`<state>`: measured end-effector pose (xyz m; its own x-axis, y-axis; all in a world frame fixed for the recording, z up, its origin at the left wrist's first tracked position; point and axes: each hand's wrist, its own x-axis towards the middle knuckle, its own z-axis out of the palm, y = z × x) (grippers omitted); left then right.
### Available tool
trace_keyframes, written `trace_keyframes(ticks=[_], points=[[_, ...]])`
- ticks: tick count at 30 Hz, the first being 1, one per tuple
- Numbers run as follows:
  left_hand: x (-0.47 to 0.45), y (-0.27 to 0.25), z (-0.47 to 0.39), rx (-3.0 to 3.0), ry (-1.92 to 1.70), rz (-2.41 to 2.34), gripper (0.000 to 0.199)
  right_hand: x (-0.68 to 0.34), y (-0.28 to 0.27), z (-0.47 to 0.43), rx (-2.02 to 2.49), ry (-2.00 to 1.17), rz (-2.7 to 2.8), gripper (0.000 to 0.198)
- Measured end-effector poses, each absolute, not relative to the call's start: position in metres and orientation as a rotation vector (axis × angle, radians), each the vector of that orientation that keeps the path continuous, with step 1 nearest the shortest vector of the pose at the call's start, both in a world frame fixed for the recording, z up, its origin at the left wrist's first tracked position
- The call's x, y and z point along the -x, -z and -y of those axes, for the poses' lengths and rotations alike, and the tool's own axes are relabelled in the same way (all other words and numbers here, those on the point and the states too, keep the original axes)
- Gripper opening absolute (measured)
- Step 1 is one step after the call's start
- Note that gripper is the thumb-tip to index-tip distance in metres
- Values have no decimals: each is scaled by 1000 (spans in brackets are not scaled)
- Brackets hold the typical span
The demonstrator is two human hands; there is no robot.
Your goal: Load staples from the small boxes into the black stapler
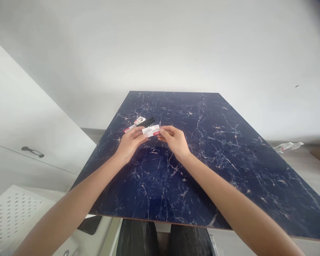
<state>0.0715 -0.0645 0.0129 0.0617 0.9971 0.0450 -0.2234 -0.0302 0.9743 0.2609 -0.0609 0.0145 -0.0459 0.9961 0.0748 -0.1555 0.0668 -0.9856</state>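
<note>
Between my two hands is a small white box (150,131) with a red end and dark print too small to read. My left hand (131,141) pinches its left end, fingers closed. The red right end is gripped by the thumb and fingers of my right hand (174,139). Just behind it lies a black object (148,122) whose kind I cannot make out. Beside that are a white piece with dark print (139,120) and a red-and-white piece (129,128), partly covered by my left hand.
The dark blue marble-patterned table (176,188) stands against a white wall (176,46). A white cabinet with a dark handle (32,152) is at the left, above a perforated white stool or panel (14,209). Clear plastic bottles (288,147) lie beyond the right edge.
</note>
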Motion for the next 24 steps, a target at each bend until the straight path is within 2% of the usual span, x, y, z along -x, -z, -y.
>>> trace_keyframes(ticks=[5, 8, 9, 11, 14, 20, 24], points=[[-47, -21, 47, -1222, -1537, -1170, 33, -262, -20, 64, 1069, -1118, 1304, 31], [-13, -21, 28, -1326, -1762, -1450, 33, -268, -18, 60, 1132, -1051, 1331, 25], [-3, -19, 22, -1425, -1722, -1598, 31, -269, -16, 58, 1156, -1057, 1356, 22], [12, -13, 15, -1741, -1394, -1858, 25, -269, -9, 56, 1204, -1086, 1432, 19], [18, -4, 11, -2042, -966, -1953, 24, -267, -4, 55, 1242, -1087, 1611, 19], [7, -11, 19, -2166, -932, -1874, 40, -281, -25, 70, 1184, -890, 1920, 20], [-4, -20, 29, -2325, -1046, -1734, 43, -311, -27, 86, 1180, -838, 2112, 23]])
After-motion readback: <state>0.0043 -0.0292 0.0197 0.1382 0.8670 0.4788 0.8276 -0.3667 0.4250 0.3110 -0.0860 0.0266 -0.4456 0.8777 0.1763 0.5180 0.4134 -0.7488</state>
